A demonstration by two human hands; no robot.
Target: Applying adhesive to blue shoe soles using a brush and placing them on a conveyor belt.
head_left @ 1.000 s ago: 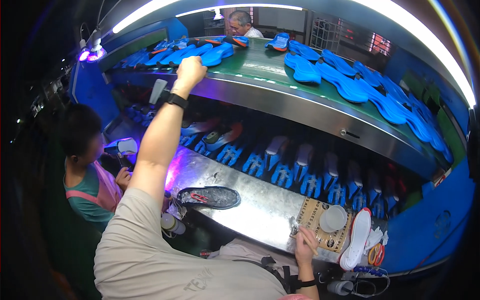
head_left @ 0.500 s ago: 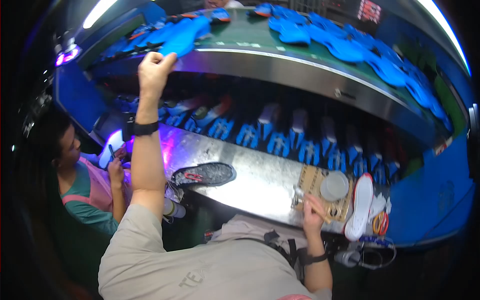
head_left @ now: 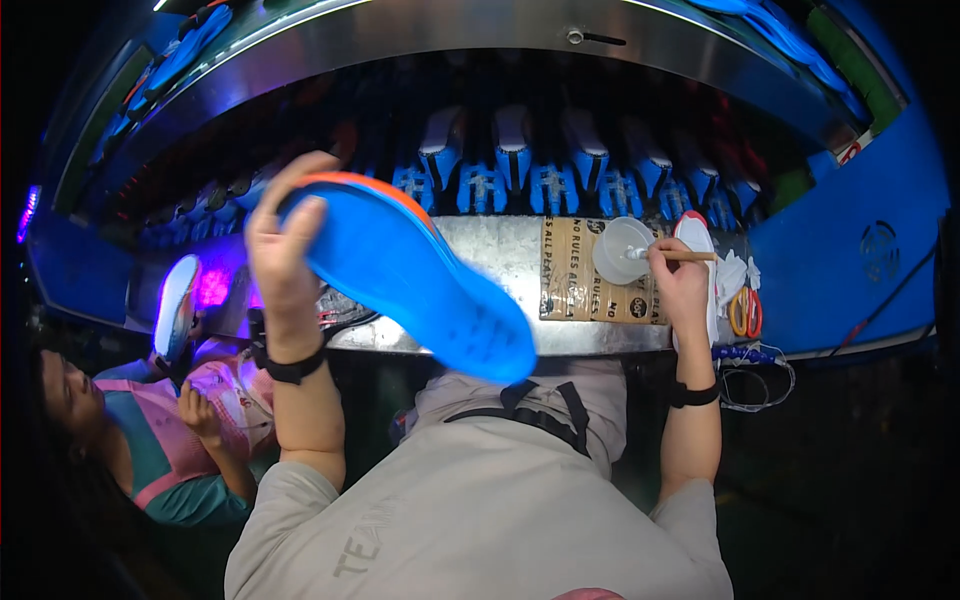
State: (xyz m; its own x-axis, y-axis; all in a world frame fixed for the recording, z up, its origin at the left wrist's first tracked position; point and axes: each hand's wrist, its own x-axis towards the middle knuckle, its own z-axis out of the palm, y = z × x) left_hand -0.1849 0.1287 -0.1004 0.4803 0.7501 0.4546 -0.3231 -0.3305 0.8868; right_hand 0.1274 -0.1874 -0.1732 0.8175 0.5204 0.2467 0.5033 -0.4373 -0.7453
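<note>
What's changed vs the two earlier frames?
The left hand took hold of a blue insole and brought it down from above the steel panel toward the body. The right hand moved its brush to the translucent cup. Same: brush still gripped, cup on the cardboard.

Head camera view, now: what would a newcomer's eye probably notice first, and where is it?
Probably the large, bright blue insole with its orange edge, held by the left hand just left of the centre. Next, right of centre, the right hand grips a wooden-handled brush with its tip at a whitish cup. At the lower left, a co-worker in pink and green sits near a purple glow on the bench.
</note>
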